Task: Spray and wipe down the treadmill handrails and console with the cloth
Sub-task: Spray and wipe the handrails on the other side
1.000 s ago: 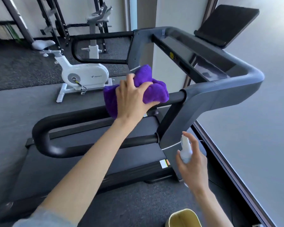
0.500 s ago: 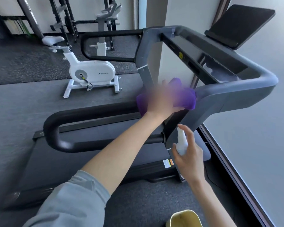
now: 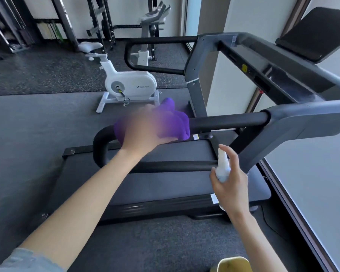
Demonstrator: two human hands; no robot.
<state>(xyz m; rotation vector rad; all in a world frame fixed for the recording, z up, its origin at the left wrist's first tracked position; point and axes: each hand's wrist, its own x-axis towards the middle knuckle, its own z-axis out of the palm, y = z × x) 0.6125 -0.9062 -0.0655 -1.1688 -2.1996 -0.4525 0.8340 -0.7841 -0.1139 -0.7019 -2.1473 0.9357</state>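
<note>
yellow object [image 3: 234,265], bottom edge, partly cut off. right hand [image 3: 229,183] gripping white spray bottle [image 3: 222,167], nozzle up, in front of the treadmill deck [image 3: 165,185]. left hand [image 3: 143,132], blurred, pressing purple cloth [image 3: 177,122] onto near black handrail [image 3: 228,120]; grip unclear. grey console [image 3: 273,75] to the right. white exercise bike [image 3: 126,83] beyond; dark racks [image 3: 98,22] by far wall.

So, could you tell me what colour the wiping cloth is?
Purple cloth, head view.
</note>
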